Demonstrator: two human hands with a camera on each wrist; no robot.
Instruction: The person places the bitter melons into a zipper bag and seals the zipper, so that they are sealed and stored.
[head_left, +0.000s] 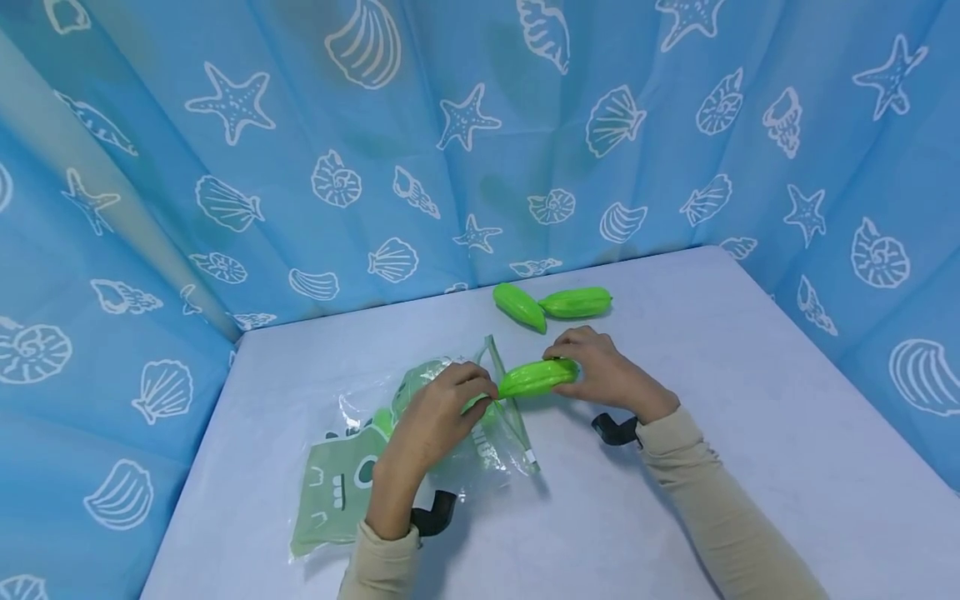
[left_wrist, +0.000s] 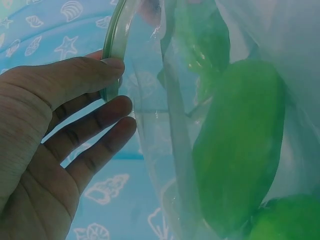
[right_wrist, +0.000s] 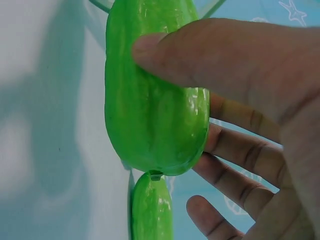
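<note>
Plastic bag [head_left: 352, 475]: It lies flat on the white table [head_left: 750, 467], on the left side. It is see-through, with green shapes printed on it. Green toy fruits already sit inside it [left_wrist: 240, 150].
Bag mouth [head_left: 510, 408]: This is the zip edge, and it is held up and open, facing right.
Left hand [head_left: 438, 417]: The thumb and a finger pinch the zip edge [left_wrist: 114, 60] of the bag. The other fingers hang loose. If the pinch slips, the mouth could flop shut and the fruit would bump the plastic.
Green toy fruit [head_left: 538, 377]: It is long and shiny. Its left tip is right at the bag mouth, and the rest is outside the bag.
Right hand [head_left: 603, 375]: It holds the green toy fruit, thumb on top [right_wrist: 165, 55] and fingers under it. The fruit looks smooth and slick, so a soft grip could let it slide out and roll on the table.
What could go wrong: The fruit could catch on the zip edge if it goes in crooked. A hard push could drag the whole bag to the left, because nothing pins the bag down. The fruits inside could also block the way.
Two more fruits [head_left: 555, 305]: They lie touching each other near the back of the table, well apart from the hands. A wide elbow swing could knock them.
</note>
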